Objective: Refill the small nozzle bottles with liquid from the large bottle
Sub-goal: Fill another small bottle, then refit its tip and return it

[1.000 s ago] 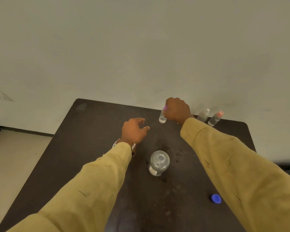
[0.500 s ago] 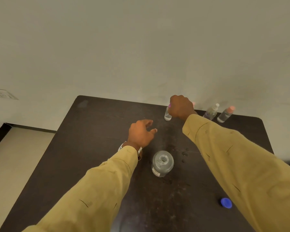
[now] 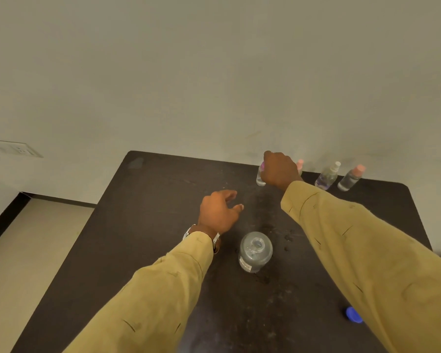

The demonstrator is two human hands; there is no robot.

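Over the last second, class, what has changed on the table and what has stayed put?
Very little: the right hand still grips the small bottle at the back of the table, and a pink cap now peeks out behind it. Nothing taken or released. The left hand stays open; large bottle, blue cap unchanged.

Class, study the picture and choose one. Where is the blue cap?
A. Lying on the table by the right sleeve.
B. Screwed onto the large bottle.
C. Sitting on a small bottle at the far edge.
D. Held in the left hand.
A: the blue cap lies on the table beside the right sleeve. The large bottle stands open-mouthed, the left hand is empty, and the right hand grips a small nozzle bottle.
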